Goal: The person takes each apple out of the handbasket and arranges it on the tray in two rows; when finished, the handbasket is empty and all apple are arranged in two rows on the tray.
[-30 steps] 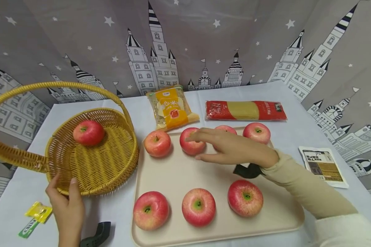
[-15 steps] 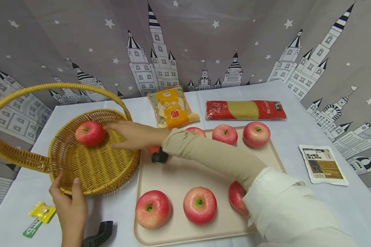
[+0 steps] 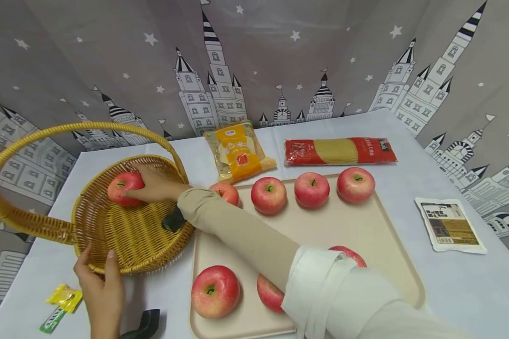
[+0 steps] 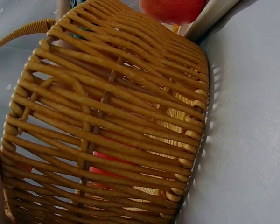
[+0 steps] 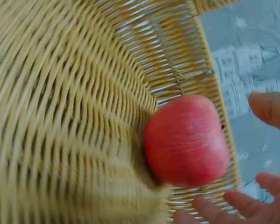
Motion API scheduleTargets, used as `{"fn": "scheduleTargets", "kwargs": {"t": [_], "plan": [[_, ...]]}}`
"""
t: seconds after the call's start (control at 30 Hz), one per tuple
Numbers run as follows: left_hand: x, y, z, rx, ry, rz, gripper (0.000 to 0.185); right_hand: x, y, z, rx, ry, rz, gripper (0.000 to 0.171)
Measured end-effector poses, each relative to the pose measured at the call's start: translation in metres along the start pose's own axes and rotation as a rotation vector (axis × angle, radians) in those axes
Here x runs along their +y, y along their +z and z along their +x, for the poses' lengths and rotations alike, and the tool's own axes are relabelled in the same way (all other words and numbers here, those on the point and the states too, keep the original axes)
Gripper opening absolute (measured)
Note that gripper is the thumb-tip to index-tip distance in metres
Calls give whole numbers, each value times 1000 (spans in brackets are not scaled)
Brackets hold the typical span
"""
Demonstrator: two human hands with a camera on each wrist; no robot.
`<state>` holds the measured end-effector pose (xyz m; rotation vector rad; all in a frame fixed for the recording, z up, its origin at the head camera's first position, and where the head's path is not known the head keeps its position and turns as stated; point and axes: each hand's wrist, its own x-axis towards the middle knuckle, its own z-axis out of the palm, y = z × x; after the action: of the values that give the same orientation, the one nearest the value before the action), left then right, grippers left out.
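Observation:
A red apple (image 3: 119, 192) lies inside the yellow-brown wicker basket (image 3: 163, 258), against its far left wall. My right hand (image 3: 156, 184) reaches over the basket to this apple, thumb on the near side and fingers toward the far side. In the right wrist view, the apple (image 5: 186, 142) rests by the woven wall, with spread fingers (image 5: 214, 212) beside it. My left hand (image 3: 103, 294) holds the near rim of the basket between thumb and fingers. From the left wrist, the basket's outer weave (image 4: 107, 102) fills most of the view, and red shows through its gaps.
A beige tray (image 3: 343, 223) with several apples stands right of the basket, partly covered by my right sleeve. Behind it lie a yellow food bag (image 3: 239, 150) and a red noodle packet (image 3: 339, 151). A white pouch (image 3: 449, 225) is far right; small wrapped sweets (image 3: 65, 297) lie left.
My right hand has moved left from above the tray's back apples into the basket, to the apple there. My left hand has stayed at the basket rim.

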<state>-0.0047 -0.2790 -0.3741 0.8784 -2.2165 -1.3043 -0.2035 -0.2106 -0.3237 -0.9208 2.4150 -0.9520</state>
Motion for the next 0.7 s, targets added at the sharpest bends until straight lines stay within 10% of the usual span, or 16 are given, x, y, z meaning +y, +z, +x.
{"fn": "scheduleTargets", "kwargs": {"t": [0.23, 0.7], "plan": [[-1, -1, 0, -1, 32, -5, 53, 9, 14, 3, -93, -30, 147, 89], [-2, 1, 1, 26, 64, -12, 52, -8, 18, -9, -516, -163, 65, 92]]}}
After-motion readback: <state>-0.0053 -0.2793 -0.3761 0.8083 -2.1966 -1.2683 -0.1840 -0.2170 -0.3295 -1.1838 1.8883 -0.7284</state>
